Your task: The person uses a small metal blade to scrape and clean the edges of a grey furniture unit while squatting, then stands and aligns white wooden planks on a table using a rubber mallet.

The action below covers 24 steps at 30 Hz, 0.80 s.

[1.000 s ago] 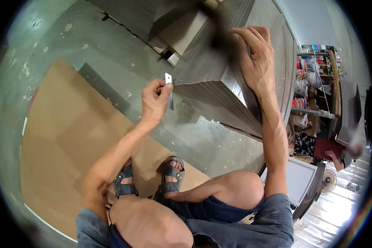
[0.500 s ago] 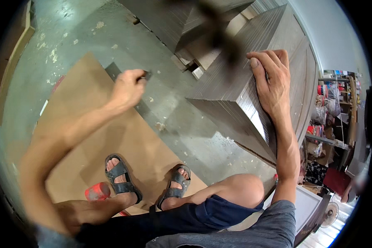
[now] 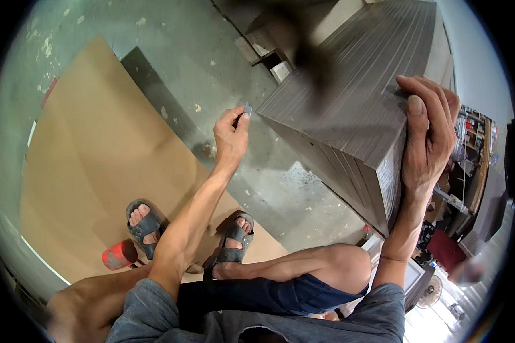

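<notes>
A small flat grey metal piece [image 3: 248, 108] is pinched between the thumb and fingers of my left hand [image 3: 231, 139]; its exact kind does not show. That hand is in the air over the floor, just left of the near corner of a tall stack of grey boards [image 3: 349, 97]. My right hand [image 3: 432, 128] lies over the right edge of the stack, its fingers bent and gripping it, the thumb against the boards. Thin pale lines mark the stack's layered edges.
A large brown sheet [image 3: 97, 143] lies under my sandals on the green floor [image 3: 171, 63]. Beside my left foot is a red-headed mallet [image 3: 119, 255]. Cluttered shelves [image 3: 469, 154] and a fan [image 3: 429, 291] stand at right. A dark blur hangs at the top.
My left hand has swung right, toward the stack's corner, with the metal piece. My right hand appears farther right along the stack. The whole view has shifted.
</notes>
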Tool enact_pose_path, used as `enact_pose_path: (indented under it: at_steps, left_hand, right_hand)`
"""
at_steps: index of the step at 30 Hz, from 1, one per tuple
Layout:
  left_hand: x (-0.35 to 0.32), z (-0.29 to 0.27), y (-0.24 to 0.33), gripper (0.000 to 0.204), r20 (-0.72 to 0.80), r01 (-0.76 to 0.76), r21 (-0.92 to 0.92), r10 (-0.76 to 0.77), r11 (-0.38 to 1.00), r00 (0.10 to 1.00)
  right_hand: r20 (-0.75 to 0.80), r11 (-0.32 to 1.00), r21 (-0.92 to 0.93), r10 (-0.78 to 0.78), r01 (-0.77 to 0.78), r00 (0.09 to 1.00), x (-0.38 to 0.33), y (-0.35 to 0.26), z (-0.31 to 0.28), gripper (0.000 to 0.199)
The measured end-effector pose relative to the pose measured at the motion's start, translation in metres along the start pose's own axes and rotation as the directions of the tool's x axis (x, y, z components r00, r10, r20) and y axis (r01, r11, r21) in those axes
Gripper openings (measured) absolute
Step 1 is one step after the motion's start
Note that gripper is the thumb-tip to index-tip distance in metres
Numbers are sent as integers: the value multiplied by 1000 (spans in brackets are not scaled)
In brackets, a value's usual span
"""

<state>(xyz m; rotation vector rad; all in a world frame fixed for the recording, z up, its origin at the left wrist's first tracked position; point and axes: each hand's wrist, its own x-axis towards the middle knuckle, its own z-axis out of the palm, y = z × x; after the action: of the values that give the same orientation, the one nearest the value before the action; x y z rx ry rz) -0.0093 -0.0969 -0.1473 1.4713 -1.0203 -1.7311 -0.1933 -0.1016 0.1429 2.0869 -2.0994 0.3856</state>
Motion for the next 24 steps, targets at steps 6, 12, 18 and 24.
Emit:
enact_pose_path:
  at_steps: [6, 12, 18, 24]
  left_hand:
    - [5, 7, -6, 26, -35, -55, 39, 56, 998, 998]
    - [7, 5, -5, 23, 8, -22, 38, 22, 999, 1000]
    - [-1, 3, 13, 20, 41, -154, 31, 153, 988, 987]
    - [-19, 1, 28, 18, 26, -192, -36, 192, 981, 981]
  right_hand:
    - [32, 999, -44, -18, 19, 999, 4, -3, -3, 23]
    - [43, 988, -121, -91, 95, 995, 3, 9, -4, 27]
    - [61, 988, -128, -73, 81, 995, 4, 5, -3, 30]
    - [53, 990, -118, -76, 82, 996, 3, 6, -2, 30]
